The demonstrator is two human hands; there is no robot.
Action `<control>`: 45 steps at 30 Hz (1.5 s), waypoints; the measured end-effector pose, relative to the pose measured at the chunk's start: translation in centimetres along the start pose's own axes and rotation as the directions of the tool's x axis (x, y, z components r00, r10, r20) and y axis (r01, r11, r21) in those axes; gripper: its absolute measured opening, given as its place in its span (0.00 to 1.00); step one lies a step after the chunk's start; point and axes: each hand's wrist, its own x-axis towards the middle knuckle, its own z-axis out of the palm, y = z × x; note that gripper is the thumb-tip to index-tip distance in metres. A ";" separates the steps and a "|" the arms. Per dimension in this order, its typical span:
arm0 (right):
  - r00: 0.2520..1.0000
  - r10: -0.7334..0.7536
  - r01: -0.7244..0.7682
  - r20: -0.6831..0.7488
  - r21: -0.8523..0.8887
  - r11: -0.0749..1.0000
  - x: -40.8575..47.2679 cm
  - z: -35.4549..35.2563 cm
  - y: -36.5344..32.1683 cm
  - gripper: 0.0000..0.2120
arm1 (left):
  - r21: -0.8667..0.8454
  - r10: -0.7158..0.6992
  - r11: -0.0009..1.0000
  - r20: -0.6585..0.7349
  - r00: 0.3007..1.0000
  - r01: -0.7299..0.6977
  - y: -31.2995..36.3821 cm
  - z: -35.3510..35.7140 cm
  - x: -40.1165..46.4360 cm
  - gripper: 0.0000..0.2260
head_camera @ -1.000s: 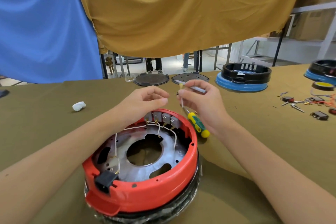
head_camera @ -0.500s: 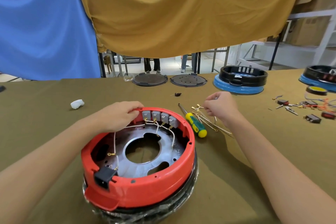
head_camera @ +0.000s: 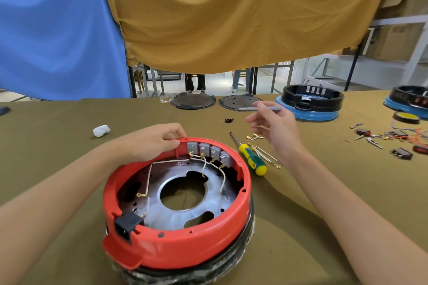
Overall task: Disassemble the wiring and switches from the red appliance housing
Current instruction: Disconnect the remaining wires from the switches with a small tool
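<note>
The red appliance housing (head_camera: 185, 247) lies open side up on the olive table, close in front of me. Several grey switches (head_camera: 209, 151) sit in a row inside its far wall, and white wires (head_camera: 203, 164) run from them over the metal plate. A black power socket (head_camera: 126, 224) sits in the near rim. My left hand (head_camera: 150, 143) grips the far-left rim beside the switches. Above the table, right of the housing, my right hand (head_camera: 275, 129) is raised and holds a thin grey pen-like tool (head_camera: 268, 109) in its fingers. Loose detached wires (head_camera: 264, 154) lie below it.
A yellow-green screwdriver (head_camera: 252, 162) lies right of the housing. Behind stand two dark round plates (head_camera: 193, 100), a black-and-blue housing (head_camera: 310, 104) and another (head_camera: 407, 97). Loose switches and wires (head_camera: 393, 143) and a tape roll (head_camera: 406, 118) are at right. A white wad (head_camera: 101, 130) lies at left.
My right hand went from over the switches down to the table by the loose wires, then lifted again. My left hand settled onto the housing rim.
</note>
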 end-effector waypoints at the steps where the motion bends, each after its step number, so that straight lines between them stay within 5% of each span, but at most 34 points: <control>1: 0.998 0.020 -0.022 0.057 0.031 0.999 -0.2 0.4 0.0 0.08 | 0.014 0.006 1.000 0.025 1.000 -0.006 0.2 -0.2 0.0 0.08; 5: 0.971 0.065 -0.097 0.230 0.130 0.987 -1.1 1.3 0.2 0.06 | 0.130 0.012 0.991 0.081 0.997 -0.023 1.0 -0.9 0.4 0.09; 9: 0.951 0.034 -0.053 0.307 0.053 0.997 -1.9 2.1 0.4 0.09 | 0.303 -0.041 0.953 0.052 0.998 0.023 0.6 0.2 0.2 0.09; 12: 0.951 -0.026 0.033 0.310 -0.018 0.999 -2.6 3.0 0.5 0.09 | 0.271 0.000 0.963 -0.021 1.000 0.006 0.2 0.9 -0.2 0.09; 18: 0.915 -0.154 0.215 0.373 -0.128 0.968 -4.0 4.3 0.3 0.09 | 0.199 0.089 0.975 0.062 0.994 -0.100 0.7 0.6 -0.3 0.10; 21: 0.905 -0.196 0.281 0.379 -0.183 0.942 -4.4 4.5 0.3 0.10 | 0.029 0.217 0.976 -0.038 0.975 -0.216 1.3 1.0 -0.7 0.09; 25: 0.895 -0.244 0.352 0.373 -0.255 0.901 -4.3 4.1 0.5 0.10 | 0.131 0.411 0.908 -0.098 0.907 -0.397 1.8 2.3 -1.1 0.08; 45: 0.777 -0.352 0.587 0.522 -0.400 0.704 -4.3 3.9 0.0 0.13 | 0.055 0.361 0.933 -0.120 0.925 -0.357 1.8 3.2 -0.6 0.02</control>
